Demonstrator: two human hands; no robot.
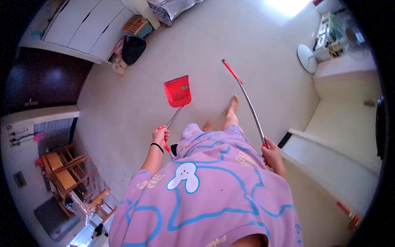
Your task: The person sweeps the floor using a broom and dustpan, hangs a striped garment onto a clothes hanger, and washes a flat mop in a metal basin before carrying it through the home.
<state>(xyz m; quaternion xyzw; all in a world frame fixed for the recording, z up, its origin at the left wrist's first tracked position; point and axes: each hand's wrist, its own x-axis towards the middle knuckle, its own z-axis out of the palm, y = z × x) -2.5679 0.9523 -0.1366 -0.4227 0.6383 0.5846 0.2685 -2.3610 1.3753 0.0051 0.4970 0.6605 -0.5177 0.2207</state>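
My left hand (160, 138) is closed around the red grip of a long-handled dustpan (178, 95). Its red scoop hangs just above or on the floor in front of me; I cannot tell which. Small dark and pale bits show inside the scoop. On the other side, my right hand (271, 153) grips the end of a broom (252, 108) with a long grey handle. The broom's narrow red head points forward, apart from the dustpan, and no bristles can be made out on it. One bare foot (233, 103) stands between the two tools.
Pale floor (205, 45) stretches ahead. White cabinets (88, 26), a black bag (133, 50) and slippers (119, 66) are at upper left. Wooden chairs (61, 168) stand at lower left. A white round base (306, 58) and a low white partition (329, 154) lie to the right.
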